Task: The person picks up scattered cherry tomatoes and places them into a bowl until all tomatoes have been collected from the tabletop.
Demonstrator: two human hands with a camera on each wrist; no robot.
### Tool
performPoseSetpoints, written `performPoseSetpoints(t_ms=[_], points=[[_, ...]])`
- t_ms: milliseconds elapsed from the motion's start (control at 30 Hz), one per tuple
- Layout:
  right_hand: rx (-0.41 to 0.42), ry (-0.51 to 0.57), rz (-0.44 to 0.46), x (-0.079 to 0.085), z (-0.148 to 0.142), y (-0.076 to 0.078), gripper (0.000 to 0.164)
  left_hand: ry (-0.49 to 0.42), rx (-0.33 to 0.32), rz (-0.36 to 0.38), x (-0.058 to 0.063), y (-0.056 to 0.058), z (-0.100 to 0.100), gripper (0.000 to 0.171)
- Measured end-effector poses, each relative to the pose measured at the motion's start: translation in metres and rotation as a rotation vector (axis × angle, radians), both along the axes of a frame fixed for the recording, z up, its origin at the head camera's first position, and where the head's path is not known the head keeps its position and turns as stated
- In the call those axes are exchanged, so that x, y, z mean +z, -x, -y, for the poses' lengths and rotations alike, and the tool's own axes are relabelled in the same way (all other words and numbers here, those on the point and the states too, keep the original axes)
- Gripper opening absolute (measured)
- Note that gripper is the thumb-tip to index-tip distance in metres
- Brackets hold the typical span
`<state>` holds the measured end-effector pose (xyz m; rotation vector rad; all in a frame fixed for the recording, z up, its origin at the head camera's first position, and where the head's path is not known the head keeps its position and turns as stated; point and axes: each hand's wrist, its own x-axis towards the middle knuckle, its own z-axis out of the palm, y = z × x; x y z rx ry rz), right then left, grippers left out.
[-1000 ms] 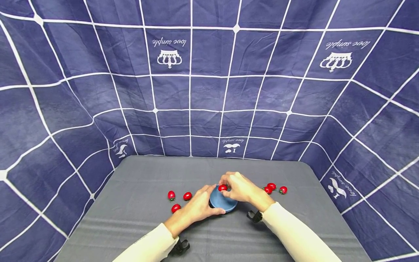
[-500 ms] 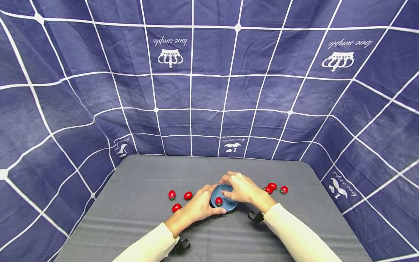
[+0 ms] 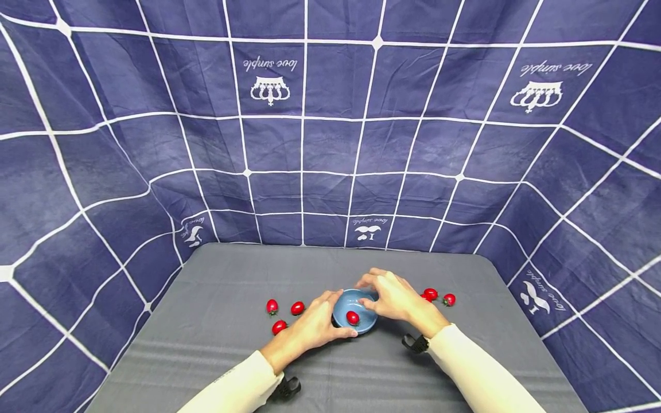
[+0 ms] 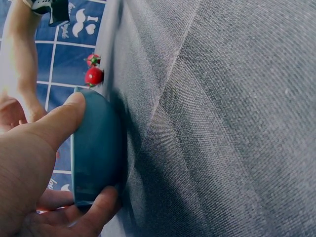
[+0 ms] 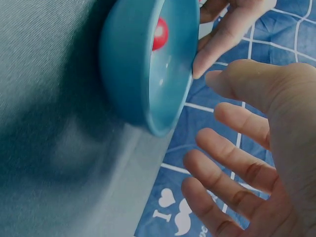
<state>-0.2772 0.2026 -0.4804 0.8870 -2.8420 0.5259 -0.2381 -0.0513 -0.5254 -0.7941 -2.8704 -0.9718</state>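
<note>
Gripping blue bowl with my left hand; my right hand, loose, fingers apart, holds nothing near it; red tomato lies inside.

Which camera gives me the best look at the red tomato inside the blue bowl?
The head view, because it looks down into the blue bowl and shows the red tomato unobstructed. In the right wrist view, the rim cuts off part of it; in the left wrist view, the bowl's wall hides it.
</note>
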Motion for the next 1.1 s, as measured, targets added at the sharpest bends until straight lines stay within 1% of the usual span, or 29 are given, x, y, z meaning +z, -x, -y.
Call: performPoseSetpoints(t_ms=[233,367,533,600,867,1100], points=[[-0.032,0.03,-0.03,0.0,-0.019,-0.002,0.036,-0.001,0.007,0.013,0.0,0.0,-0.001,0.107],[-0.059,0.029,-0.036,0.0,-0.03,-0.002,0.037,-0.005,0.0,-0.006,0.0,0.0,-0.001,0.107],[-0.115,0.021,-0.03,0.0,-0.047,-0.001,0.038,-0.014,-0.002,-0.017,-0.001,0.0,-0.001,0.107],[-0.134,0.014,-0.032,-0.002,-0.055,-0.002,0.038,-0.016,0.001,-0.005,-0.001,0.0,-0.001,0.107],[-0.192,-0.015,-0.024,-0.008,-0.088,-0.006,0.035,-0.025,0.001,-0.013,-0.001,0.0,-0.002,0.107],[-0.225,-0.07,-0.019,-0.016,-0.107,-0.01,0.038,-0.022,0.003,-0.008,0.0,0.001,-0.001,0.106]])
